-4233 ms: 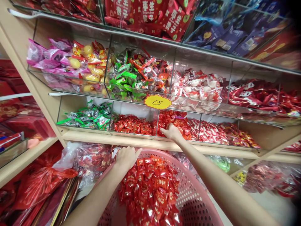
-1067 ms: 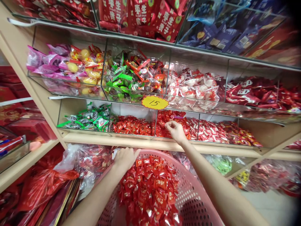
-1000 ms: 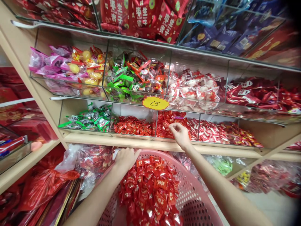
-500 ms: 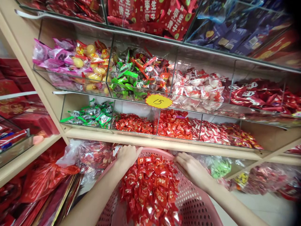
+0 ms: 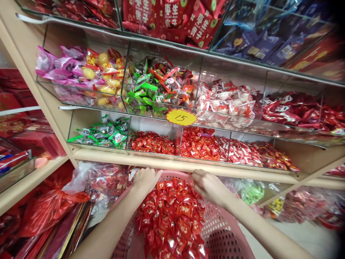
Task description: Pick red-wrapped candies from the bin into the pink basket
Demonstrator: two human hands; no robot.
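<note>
A pink perforated plastic basket (image 5: 229, 230) fills the lower middle of the view. Inside it lies a heap of red-wrapped candies (image 5: 172, 216). At the far rim, my left hand (image 5: 145, 180) is closed round the edge, with its thumb along the inside. My right hand (image 5: 208, 185) is slightly blurred; its curled fingers rest on the same rim, to the right of my left hand and close to the candies. The undersides of both hands' fingers are hidden.
Ahead stands a wooden shelf (image 5: 151, 160) with clear bins of wrapped candies (image 5: 201, 144). A yellow price tag (image 5: 182, 117) marked 15 hangs from the middle row. Filled plastic bags (image 5: 102, 180) lie under the shelf, and a red bag (image 5: 56, 205) sits at the left.
My right hand has shifted left along the basket's far rim, nearer to my left hand. My left hand keeps its grip, and the view has moved slightly.
</note>
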